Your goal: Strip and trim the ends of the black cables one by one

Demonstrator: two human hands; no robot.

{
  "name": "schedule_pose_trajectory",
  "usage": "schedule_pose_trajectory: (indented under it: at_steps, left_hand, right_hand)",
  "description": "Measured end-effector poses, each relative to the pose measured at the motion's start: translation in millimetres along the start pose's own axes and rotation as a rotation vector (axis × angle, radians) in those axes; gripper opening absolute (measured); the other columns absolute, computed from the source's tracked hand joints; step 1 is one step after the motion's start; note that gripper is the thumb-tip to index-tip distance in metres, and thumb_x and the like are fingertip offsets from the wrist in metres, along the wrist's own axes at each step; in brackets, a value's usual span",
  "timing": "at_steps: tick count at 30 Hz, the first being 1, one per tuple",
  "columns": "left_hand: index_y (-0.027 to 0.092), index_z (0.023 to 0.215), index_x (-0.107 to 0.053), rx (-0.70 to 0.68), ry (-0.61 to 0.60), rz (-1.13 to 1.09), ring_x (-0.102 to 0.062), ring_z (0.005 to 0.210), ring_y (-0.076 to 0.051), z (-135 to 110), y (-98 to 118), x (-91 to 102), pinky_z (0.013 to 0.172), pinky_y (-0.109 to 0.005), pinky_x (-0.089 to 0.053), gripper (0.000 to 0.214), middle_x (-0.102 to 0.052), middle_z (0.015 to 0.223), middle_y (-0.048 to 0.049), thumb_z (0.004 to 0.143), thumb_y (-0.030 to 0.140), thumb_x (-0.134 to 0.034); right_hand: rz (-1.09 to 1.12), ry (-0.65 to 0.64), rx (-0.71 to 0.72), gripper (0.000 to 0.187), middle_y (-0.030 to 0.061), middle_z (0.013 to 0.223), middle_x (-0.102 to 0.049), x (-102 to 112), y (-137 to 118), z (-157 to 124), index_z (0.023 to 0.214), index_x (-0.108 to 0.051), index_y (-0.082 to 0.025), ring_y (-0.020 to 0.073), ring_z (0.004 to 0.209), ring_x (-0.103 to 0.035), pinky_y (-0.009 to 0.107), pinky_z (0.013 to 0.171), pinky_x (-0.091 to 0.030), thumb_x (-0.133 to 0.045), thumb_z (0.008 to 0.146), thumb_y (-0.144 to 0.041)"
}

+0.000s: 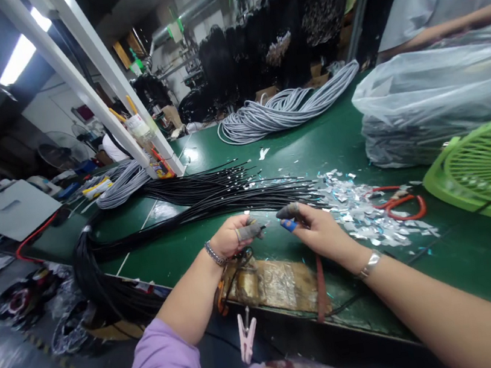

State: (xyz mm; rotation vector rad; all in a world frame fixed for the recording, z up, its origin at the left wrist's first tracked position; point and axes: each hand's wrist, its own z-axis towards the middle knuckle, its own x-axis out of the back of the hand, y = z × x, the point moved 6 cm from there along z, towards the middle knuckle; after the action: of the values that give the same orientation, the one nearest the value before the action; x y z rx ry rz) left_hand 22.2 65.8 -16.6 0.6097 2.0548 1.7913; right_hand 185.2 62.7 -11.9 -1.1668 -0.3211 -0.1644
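My left hand (237, 235), grey tape on its fingers, is closed in a pinch above the front of the green table. A small dark end pokes out at its fingertips, seemingly the tip of a black cable (263, 226). To its right, my right hand (313, 228) has thumb and forefinger brought together, with blue and grey tape on them; whatever is between them is too small to make out. Behind both hands lies a long bundle of black cables (212, 206), its cut ends pointing right. Below them a tape-covered board (282, 285) sits at the table edge.
White and blue scraps (359, 210) surround red-handled scissors (401, 203) on the right. Beyond stand a green fan (490, 168) and a plastic-wrapped stack (439, 102), near another person's arm (465, 25). Grey cable coils (281, 112) lie behind. A pink clip (247, 337) hangs in front.
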Motion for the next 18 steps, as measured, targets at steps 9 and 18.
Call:
schedule_pose_trajectory:
  at_steps: [9, 18]
  left_hand:
    - [0.013, 0.065, -0.057, -0.190, 0.314, -0.168, -0.025, 0.031, -0.002, -59, 29, 23.2, 0.033, -0.017, -0.014, 0.051, -0.039, 0.039, 0.0082, 0.058, 0.060, -0.076]
    - [0.014, 0.069, -0.059, -0.096, 0.913, -0.017, -0.037, 0.036, -0.005, -241, -22, 2.9, 0.037, -0.017, -0.026, 0.049, -0.050, 0.043, 0.0051, 0.059, 0.059, -0.075]
  right_hand:
    - [-0.197, -0.147, 0.148, 0.027, 0.0078, 0.084, -0.074, -9, -9, 2, 0.089, -0.070, -0.021, 0.0208, 0.064, -0.064, 0.034, 0.062, -0.052, -0.049, 0.078, -0.031]
    - [-0.243, -0.145, 0.300, 0.019, 0.0097, 0.076, -0.071, -4, -37, -15, 0.084, -0.067, -0.024, 0.0263, 0.067, -0.066, 0.035, 0.056, -0.049, -0.053, 0.071, -0.028]
